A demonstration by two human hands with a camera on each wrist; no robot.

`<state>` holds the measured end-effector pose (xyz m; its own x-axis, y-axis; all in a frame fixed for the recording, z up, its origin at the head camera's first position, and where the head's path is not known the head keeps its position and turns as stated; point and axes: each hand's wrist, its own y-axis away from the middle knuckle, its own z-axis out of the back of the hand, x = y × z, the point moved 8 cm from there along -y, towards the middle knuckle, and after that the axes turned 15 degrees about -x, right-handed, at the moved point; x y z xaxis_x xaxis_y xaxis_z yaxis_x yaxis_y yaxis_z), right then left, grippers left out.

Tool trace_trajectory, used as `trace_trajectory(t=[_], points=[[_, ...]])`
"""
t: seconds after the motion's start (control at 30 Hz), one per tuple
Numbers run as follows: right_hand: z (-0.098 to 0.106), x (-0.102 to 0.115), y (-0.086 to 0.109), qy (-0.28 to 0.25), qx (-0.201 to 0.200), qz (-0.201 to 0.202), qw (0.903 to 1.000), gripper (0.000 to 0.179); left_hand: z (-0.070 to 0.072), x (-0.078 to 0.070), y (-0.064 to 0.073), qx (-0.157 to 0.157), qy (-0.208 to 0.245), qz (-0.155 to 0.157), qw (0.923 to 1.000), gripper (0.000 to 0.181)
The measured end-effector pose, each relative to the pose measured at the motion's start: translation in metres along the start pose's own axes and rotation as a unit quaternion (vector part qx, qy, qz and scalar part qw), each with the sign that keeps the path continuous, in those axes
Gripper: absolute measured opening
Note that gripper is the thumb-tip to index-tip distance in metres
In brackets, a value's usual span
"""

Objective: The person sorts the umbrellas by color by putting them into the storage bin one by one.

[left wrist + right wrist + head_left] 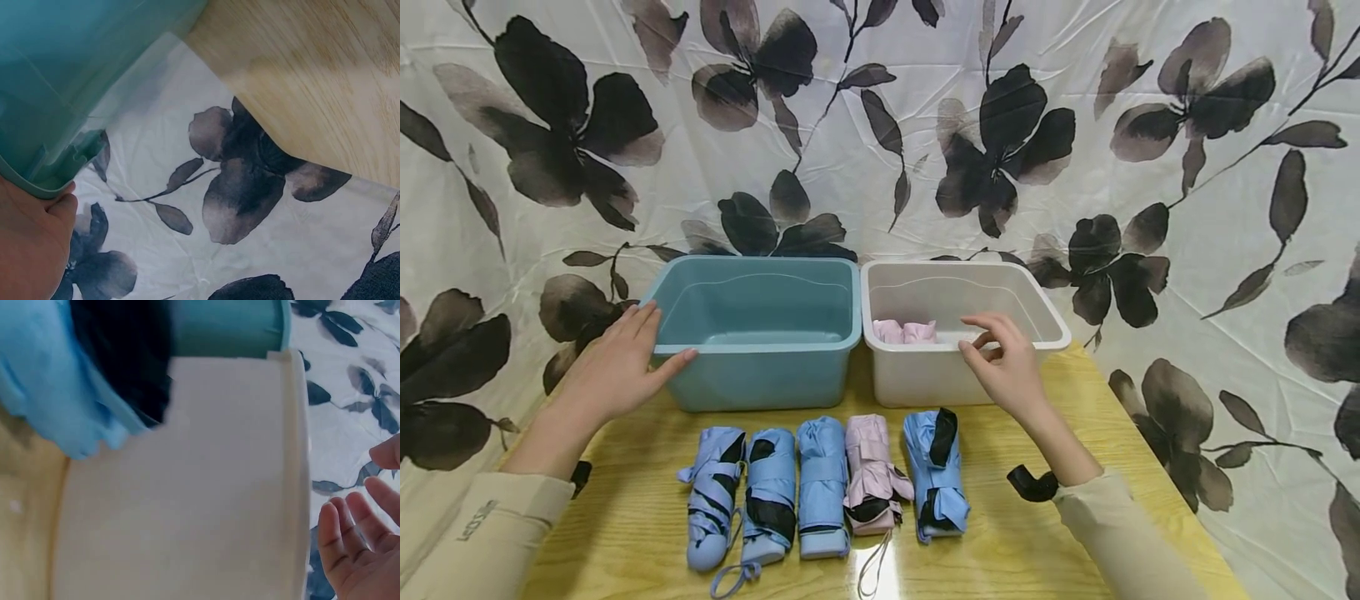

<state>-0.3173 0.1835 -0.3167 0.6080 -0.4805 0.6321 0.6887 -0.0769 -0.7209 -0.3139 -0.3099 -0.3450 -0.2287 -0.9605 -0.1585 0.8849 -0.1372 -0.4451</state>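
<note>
My left hand rests on the front left corner of a teal plastic bin, its fingers fairly straight along the side and its thumb over the front rim. In the left wrist view that hand touches the bin's rim. Over the front rim of a white bin hovers my right hand, fingers loosely bent with nothing between them. Inside the white bin are pink folded bundles. A row of folded umbrellas lies in front: several blue ones and one pink.
The two bins stand side by side on a wood-grain table, in front of a floral cloth. The rightmost blue umbrella lies below the white bin, slightly apart from the row. A black band sits by the right wrist.
</note>
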Motion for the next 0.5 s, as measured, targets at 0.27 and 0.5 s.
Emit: trace_trajectory(t=[0.27,0.5], points=[[0.005,-0.002,0.047,0.006,-0.007,0.024,0.9997,0.039,0.001,-0.001,0.0,-0.01,0.0,-0.004,0.9999,0.098],[-0.013,-0.013,0.091,0.067,0.088,-0.007,0.9938,0.046,0.001,-0.001,0.0,-0.014,0.003,-0.006,0.9999,0.096]])
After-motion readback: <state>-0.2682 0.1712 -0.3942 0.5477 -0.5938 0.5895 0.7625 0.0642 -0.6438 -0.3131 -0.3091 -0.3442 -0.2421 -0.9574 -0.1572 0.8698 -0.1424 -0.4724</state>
